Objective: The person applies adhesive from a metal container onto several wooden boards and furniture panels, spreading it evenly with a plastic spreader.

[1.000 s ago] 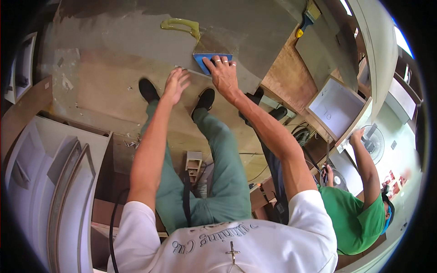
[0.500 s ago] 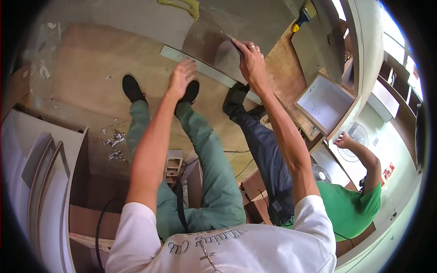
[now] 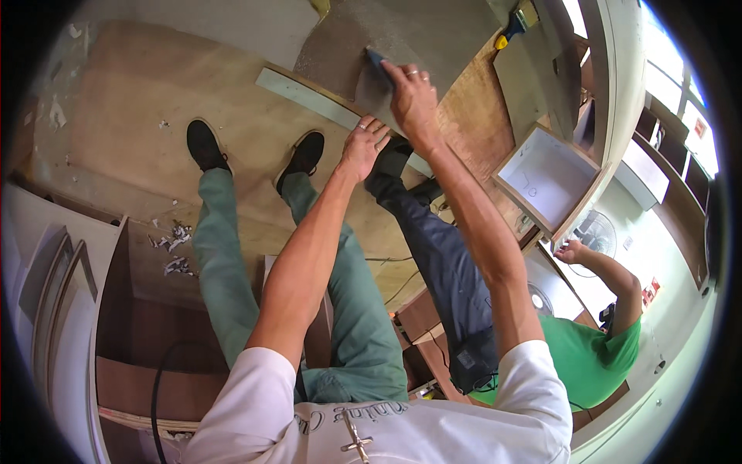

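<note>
My right hand (image 3: 416,104) grips a narrow dark tool (image 3: 376,59) with a pointed end, held over a brown-grey panel (image 3: 334,48). The tool's exact kind is hard to make out, as my fingers cover most of it. Fine pale specks lie on the panel around its tip. My left hand (image 3: 362,150) rests at the near edge of the panel, fingers stretched out at the end of a pale strip (image 3: 305,94) along that edge. Nothing shows in my left hand.
A brush (image 3: 512,32) lies at the upper right, beyond a shallow drawer (image 3: 547,174). Close on my right, a person in a green shirt (image 3: 576,359) has one leg near the panel. White scraps (image 3: 176,236) litter the floor; a cabinet (image 3: 116,309) stands left.
My left hand has moved right, from above the pale strip to the panel's near edge. My right hand has shifted slightly left and nearer, still holding the tool. The view has shifted a little.
</note>
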Demonstrator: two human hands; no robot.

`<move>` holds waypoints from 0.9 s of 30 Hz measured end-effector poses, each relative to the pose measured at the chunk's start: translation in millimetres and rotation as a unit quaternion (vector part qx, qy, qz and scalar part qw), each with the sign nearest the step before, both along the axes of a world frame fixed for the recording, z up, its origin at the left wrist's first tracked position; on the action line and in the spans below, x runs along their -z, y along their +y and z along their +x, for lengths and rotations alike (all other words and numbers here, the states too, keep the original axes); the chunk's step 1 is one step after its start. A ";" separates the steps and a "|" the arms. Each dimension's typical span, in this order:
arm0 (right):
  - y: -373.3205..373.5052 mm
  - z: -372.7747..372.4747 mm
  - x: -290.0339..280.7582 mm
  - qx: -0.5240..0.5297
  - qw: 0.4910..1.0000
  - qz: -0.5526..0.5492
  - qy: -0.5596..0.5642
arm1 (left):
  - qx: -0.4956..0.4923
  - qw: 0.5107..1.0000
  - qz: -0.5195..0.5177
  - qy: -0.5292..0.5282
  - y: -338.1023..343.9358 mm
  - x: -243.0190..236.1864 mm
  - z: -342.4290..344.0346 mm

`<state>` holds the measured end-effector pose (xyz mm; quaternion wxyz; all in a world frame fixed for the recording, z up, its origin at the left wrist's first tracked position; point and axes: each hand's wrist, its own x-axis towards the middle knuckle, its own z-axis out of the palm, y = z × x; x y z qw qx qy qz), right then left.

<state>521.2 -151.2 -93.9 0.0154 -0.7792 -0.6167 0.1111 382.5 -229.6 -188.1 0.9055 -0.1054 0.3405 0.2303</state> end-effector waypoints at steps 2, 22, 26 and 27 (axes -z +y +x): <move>-9.0 -16.7 -3.8 -0.023 1.000 -0.007 -0.009 | -0.019 1.000 -0.010 -0.014 -2.4 0.3 5.7; -33.5 86.5 -90.8 -0.091 0.974 -0.143 0.151 | -0.004 0.988 -0.032 -0.151 8.0 -1.5 41.4; -24.3 112.7 -72.6 -0.064 0.993 -0.098 0.032 | 0.008 0.978 -0.012 -0.209 16.0 -16.0 51.9; -28.0 116.9 -69.5 -0.062 0.992 -0.107 0.030 | 0.010 0.977 -0.012 -0.214 17.3 -18.3 57.6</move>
